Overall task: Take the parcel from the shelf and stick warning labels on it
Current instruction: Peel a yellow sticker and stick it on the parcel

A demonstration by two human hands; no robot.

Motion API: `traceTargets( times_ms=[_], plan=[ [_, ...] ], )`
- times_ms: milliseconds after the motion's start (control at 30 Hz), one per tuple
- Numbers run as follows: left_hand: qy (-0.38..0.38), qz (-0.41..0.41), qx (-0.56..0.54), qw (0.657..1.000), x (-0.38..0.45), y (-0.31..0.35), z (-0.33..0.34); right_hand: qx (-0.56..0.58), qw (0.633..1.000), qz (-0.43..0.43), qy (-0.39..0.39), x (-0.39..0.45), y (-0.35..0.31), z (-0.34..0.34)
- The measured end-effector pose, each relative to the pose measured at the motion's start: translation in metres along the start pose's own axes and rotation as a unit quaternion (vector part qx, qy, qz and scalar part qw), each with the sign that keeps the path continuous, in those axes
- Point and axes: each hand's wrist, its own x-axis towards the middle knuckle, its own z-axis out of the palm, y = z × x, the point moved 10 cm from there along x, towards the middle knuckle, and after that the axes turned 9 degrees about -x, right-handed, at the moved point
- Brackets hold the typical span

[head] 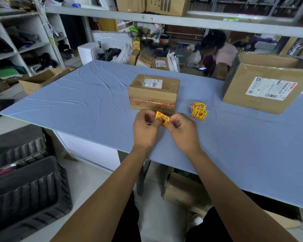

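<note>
A small brown cardboard parcel with a white shipping label on top and red-printed tape stands on the blue table. Just in front of it, my left hand and my right hand pinch one yellow-and-red warning label between their fingertips, the left at its left edge, the right at its right edge. The label is held slightly above the table, apart from the parcel. A small stack of the same warning labels lies on the table to the right of the parcel.
A large open cardboard box stands at the table's far right. A seated person is behind the table among more parcels. Black crates sit on the floor at my left, and shelves rise behind them.
</note>
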Motion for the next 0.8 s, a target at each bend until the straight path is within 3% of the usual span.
traceTargets(
  times_ms=[267, 533, 800],
  plan=[
    [-0.016, 0.020, 0.025, 0.999, 0.001, 0.001, 0.002, 0.046, 0.997, 0.043, -0.036, -0.001, 0.014, 0.005],
    [0.007, 0.018, 0.003, 1.000, 0.019, 0.004, 0.009, 0.047, 0.997, 0.059, 0.002, 0.021, 0.029, -0.001],
    [0.065, 0.028, -0.001, 0.998, 0.059, 0.000, 0.017, 0.048, 0.991, 0.085, 0.087, 0.054, 0.037, 0.000]
  ],
)
